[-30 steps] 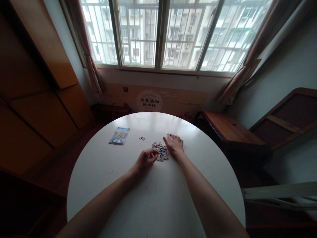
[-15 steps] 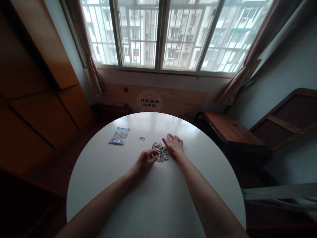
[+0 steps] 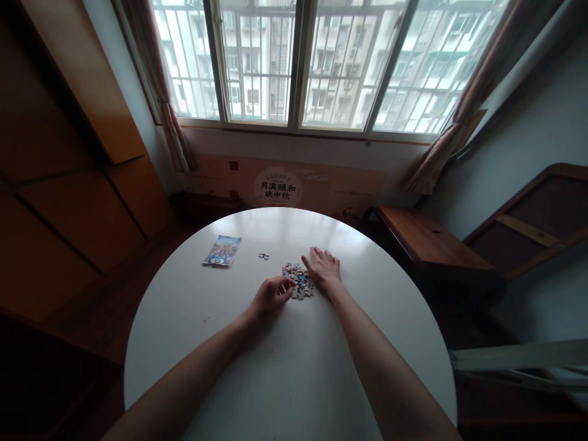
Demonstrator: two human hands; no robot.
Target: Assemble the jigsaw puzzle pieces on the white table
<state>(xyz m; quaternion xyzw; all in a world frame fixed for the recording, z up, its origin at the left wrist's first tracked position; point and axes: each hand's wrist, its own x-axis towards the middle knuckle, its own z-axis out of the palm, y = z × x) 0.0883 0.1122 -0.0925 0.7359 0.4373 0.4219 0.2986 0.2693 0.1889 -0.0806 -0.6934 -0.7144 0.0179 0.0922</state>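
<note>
Person's L hand (image 3: pixel 274 290) sits half-curled at multicoloured cardboard jigsaw pile's (image 3: pixel 302 285) 9 o'clock; R hand (image 3: pixel 324 268) loosely spread, 2 o'clock, prob. fencing pcs; can't tell if either grips any.

A room in a home, judging by its wooden cabinets (image 3: pixel 82 202), tied curtains (image 3: pixel 172 131) and barred window (image 3: pixel 294 67).

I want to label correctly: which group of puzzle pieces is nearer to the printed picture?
The small cluster, just right of the printed picture; the larger pile lies farther right, by the left hand.
</note>
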